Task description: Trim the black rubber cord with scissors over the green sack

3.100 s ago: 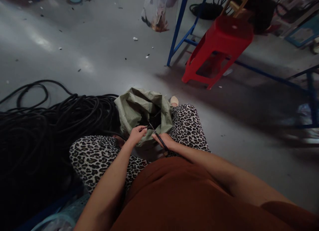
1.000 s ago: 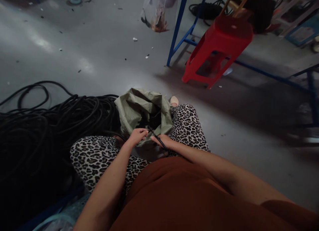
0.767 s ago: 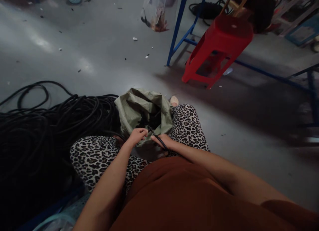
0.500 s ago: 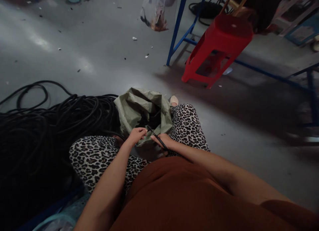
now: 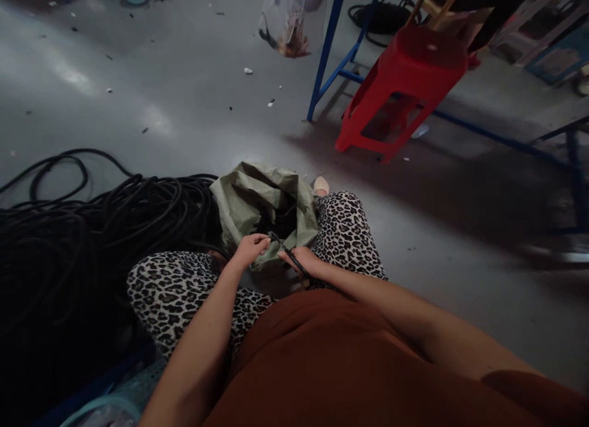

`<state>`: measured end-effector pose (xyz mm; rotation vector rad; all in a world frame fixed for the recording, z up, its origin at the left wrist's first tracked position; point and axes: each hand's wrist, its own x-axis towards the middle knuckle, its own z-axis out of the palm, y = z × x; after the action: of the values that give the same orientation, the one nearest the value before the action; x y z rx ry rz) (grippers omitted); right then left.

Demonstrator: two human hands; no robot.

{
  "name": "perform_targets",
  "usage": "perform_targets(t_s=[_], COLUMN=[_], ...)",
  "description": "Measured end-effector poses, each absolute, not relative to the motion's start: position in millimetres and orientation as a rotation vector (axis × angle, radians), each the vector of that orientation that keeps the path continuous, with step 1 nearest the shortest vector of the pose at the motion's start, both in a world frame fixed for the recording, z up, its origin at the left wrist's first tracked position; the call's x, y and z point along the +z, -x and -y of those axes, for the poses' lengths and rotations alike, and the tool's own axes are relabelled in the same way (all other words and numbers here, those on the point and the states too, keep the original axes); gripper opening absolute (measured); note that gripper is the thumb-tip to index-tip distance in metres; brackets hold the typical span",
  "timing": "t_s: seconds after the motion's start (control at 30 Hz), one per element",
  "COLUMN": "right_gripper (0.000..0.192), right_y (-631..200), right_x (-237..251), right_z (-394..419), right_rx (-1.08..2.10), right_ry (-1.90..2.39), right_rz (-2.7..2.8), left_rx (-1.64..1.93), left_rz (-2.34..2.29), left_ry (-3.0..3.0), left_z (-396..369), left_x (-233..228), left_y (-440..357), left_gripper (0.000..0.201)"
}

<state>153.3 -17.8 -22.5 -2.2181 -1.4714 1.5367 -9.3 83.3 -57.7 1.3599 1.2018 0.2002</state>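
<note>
My left hand (image 5: 253, 246) is closed in a pinch over the near rim of an olive-green woven sack (image 5: 227, 200). What its fingertips hold is too small to make out. My right hand (image 5: 304, 259) grips a pair of black-handled scissors (image 5: 289, 253), whose blades point forward and left, close to the left fingertips. The sack stands open between my knees, with dark pieces (image 5: 285, 221) inside that I cannot make out singly.
Heaped black cable or hose (image 5: 151, 200) lies on the left. A red plastic stool (image 5: 414, 65) stands ahead right beside a blue metal frame (image 5: 326, 53). A clear plastic bag (image 5: 289, 22) hangs at the top. A light-blue rimmed container (image 5: 105, 402) is at lower left.
My left hand has shifted slightly up and left, and the scissors have tilted a little. Behind the red stool a dark shape has moved, showing a brownish item.
</note>
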Motion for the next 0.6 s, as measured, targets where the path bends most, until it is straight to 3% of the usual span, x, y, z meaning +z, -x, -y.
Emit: perform_targets(t_s=[0.6], right_gripper=[0.065], right_y=[-157.3], right_x=[-35.0], right_z=[18.3], right_rx=[1.596], right_ry=[2.254], right_rz=[1.399], left_rx=[0.143], left_rz=[-1.237], left_ry=[-1.552], left_z=[-89.2], left_x=[-73.8], left_y=[21.0], left_gripper=[0.035])
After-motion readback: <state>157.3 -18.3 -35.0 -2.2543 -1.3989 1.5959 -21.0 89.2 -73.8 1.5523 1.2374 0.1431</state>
